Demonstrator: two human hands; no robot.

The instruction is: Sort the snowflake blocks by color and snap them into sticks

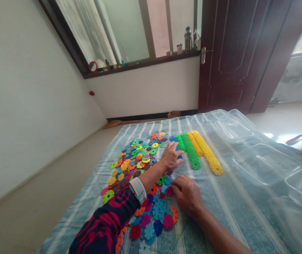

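Observation:
My left hand reaches over a short row of blue plastic discs, its fingers spread and resting on or just above the row, partly hiding it. Lower down, my right hand has its fingers curled together at the right edge of a loose pile of notched, flower-shaped discs in many colours. Whatever those fingers hold, if anything, is hidden. Right of the blue row lie a short bright green row, a longer green row, a short yellow-orange row and a long yellow row, all of overlapped discs.
Several clear plastic boxes stand on the right of the striped cloth. A window sill with small items and a dark red door are beyond the far edge. White wall rises on the left.

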